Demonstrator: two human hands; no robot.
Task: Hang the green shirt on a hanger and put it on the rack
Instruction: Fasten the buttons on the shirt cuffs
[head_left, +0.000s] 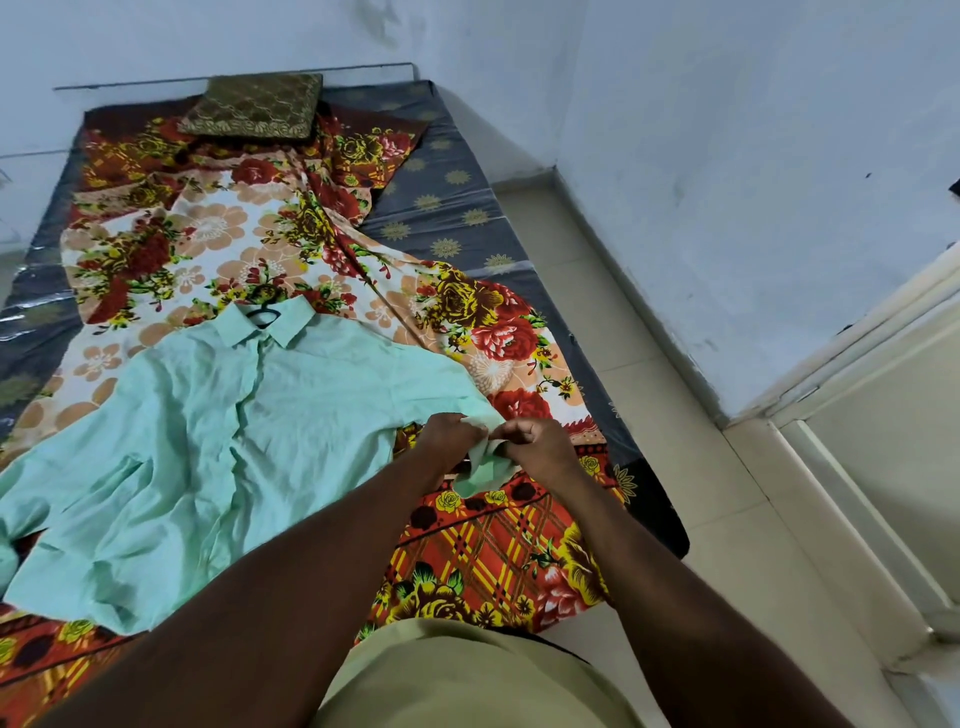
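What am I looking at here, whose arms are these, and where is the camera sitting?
There is no machine here. This is a single picture from a camera worn on a person's head, looking forward and down, so the two arms are that person's own. A green shirt lies spread out, front up, on a floral bedsheet that covers part of a grey mattress. A black hanger hook peeks out at the collar. The left hand and right hand together pinch the end of one sleeve. A patterned cushion lies at the far end.
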